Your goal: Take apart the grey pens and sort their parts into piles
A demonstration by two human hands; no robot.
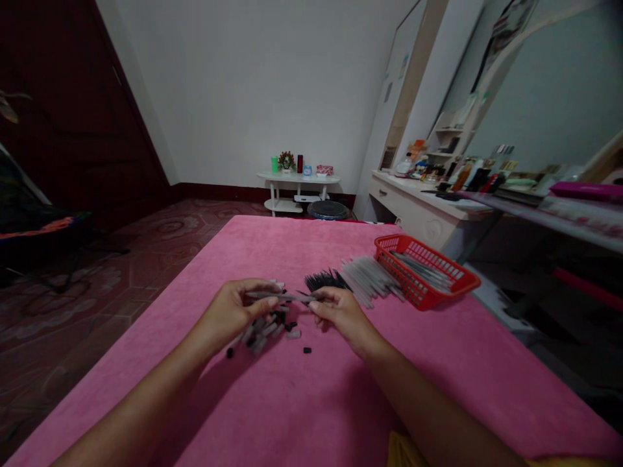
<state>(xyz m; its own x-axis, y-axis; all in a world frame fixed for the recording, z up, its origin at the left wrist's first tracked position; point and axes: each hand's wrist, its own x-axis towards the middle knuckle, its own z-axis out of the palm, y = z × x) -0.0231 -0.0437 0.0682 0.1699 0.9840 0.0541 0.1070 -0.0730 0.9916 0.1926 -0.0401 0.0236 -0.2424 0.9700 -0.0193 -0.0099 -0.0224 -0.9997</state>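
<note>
My left hand is closed around one end of a thin grey pen barrel, held level above the pink cloth. My right hand pinches the other end, where a thin dark refill meets the barrel. Under the hands lies a small heap of grey caps and black tips, with two loose black bits beside it. Just beyond the right hand sit a bundle of black refills and a pile of clear pen barrels.
A red plastic basket holding more pens stands at the right of the cloth. Further right are a cluttered dressing table and a grey shelf. A small white table and a dark round stool stand by the far wall.
</note>
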